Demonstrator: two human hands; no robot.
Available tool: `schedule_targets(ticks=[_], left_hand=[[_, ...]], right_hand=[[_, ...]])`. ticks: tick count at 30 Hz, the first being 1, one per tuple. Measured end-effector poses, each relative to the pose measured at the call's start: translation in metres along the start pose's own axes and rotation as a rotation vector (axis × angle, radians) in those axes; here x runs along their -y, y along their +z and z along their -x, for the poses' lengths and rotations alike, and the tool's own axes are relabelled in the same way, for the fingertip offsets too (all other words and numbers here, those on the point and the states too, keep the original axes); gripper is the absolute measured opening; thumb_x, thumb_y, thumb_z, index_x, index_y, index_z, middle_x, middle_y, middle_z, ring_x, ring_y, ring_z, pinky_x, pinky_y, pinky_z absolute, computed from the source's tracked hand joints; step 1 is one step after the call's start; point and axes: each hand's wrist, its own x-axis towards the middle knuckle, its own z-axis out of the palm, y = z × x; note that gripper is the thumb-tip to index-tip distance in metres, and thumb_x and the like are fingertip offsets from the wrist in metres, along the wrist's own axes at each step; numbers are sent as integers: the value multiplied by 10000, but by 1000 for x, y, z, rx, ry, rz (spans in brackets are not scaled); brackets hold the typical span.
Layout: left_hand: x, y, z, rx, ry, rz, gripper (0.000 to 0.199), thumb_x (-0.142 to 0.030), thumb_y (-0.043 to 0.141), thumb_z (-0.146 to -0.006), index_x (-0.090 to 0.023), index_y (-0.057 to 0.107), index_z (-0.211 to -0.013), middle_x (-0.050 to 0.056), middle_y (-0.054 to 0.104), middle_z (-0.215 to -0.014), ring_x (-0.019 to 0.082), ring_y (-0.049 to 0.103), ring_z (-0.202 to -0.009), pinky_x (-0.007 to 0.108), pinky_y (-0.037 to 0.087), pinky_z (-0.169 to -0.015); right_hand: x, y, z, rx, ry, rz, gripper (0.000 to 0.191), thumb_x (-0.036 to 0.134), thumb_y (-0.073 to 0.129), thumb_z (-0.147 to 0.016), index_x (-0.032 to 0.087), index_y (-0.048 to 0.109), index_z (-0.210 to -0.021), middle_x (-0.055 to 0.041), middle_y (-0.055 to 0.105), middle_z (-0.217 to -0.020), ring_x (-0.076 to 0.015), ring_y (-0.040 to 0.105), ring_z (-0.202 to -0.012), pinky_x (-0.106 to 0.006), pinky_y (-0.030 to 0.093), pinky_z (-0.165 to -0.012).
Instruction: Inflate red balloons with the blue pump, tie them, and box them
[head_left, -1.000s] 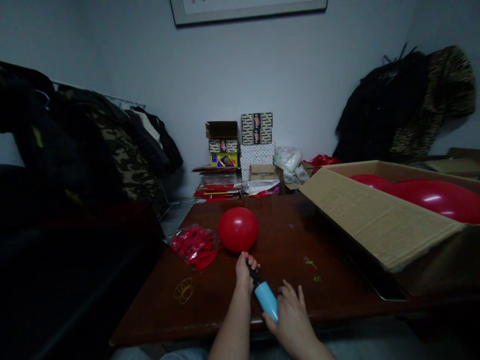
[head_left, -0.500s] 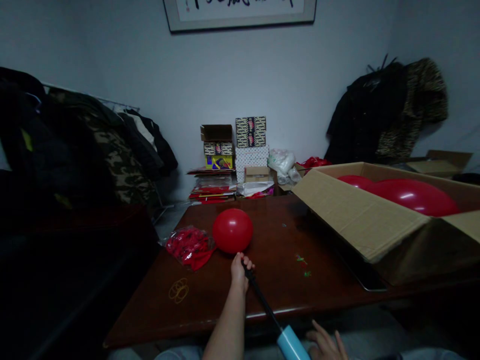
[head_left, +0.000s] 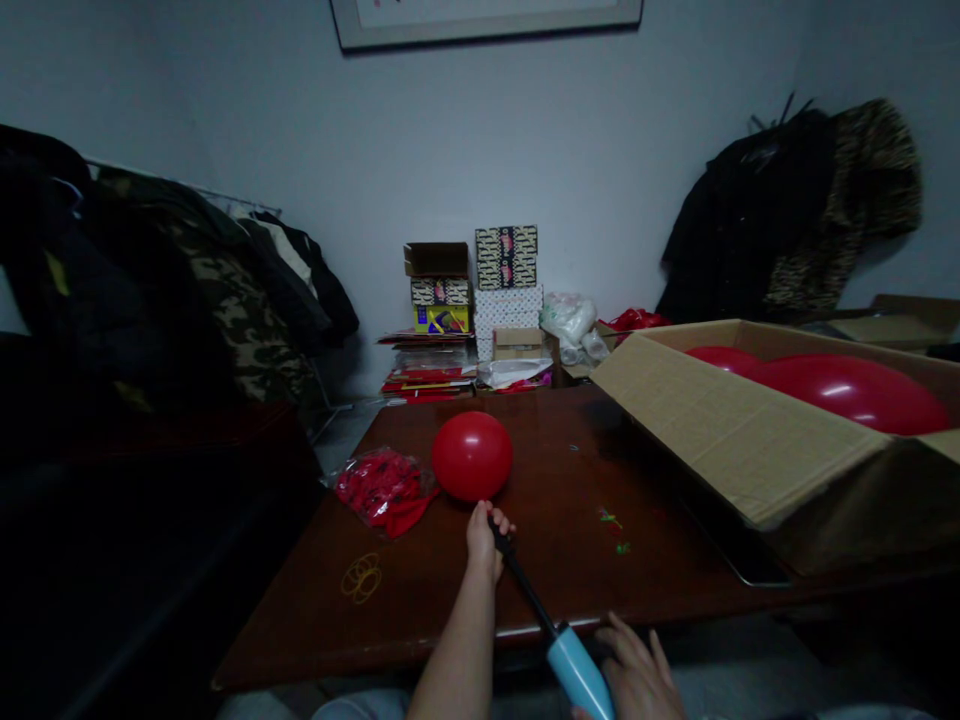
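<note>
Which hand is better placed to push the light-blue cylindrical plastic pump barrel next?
Probably the right hand, at the barrel; the left hand is busy at the round, red rubber balloon.

Brown table (head_left: 555,450): clear bag (head_left: 381,488) (reddish inside), yellow loops (head_left: 362,578) overlapping, small green bits (head_left: 623,548).

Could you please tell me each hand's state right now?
Left hand: closed, holding the black end of the pump, at the balloon.
Right hand: at its blue barrel, fingers extended; grip cannot be told.
</note>
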Motion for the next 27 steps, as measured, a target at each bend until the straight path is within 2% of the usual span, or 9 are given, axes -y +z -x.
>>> schedule_targets(ticks=[4, 9, 13, 19, 27], left_hand=[[1, -1, -1, 12, 6, 9, 305, -428, 616, -716, -196, 418, -723, -86, 382, -501, 57, 348, -375, 235, 369, -457], [3, -2, -3, 19, 10, 5, 294, -423, 604, -725, -197, 417, -726, -86, 387, -497, 59, 347, -376, 235, 370, -456], [3, -1, -3, 22, 13, -6, 284, -419, 596, -733, -200, 415, -738, -86, 397, -503, 60, 346, -376, 227, 360, -440], [5, -3, -7, 30, 23, -29, 332, -448, 622, -712, -203, 397, -720, -88, 398, -510, 58, 355, -379, 229, 376, -445], [6, -4, -6, 10, 49, 5, 305, -446, 595, -725, -204, 409, -722, -87, 394, -497, 63, 353, -366, 232, 373, -435]], right_hand=[[16, -13, -16, 12, -24, -65, 461, 520, 484, -743, 170, 646, -995, -134, 497, -1283, -340, 278, -1292, -564, 52, -1056], [41, -26, -41, -99, 16, -64, 403, 460, 464, -761, 159, 650, -955, -126, 521, -1234, -310, 304, -1275, -509, 39, -1072], [55, -30, -61, -130, 26, -60, 420, 460, 468, -751, 140, 649, -956, -128, 536, -1199, -315, 321, -1257, -500, 66, -1069], [63, -23, -80, -181, 45, -74, 427, 437, 453, -767, 117, 639, -982, -134, 561, -1140, -310, 350, -1229, -495, 85, -1062], [62, -19, -76, -209, 45, -59, 436, 448, 451, -778, 118, 641, -992, -131, 560, -1141, -307, 362, -1217, -488, 92, -1066]])
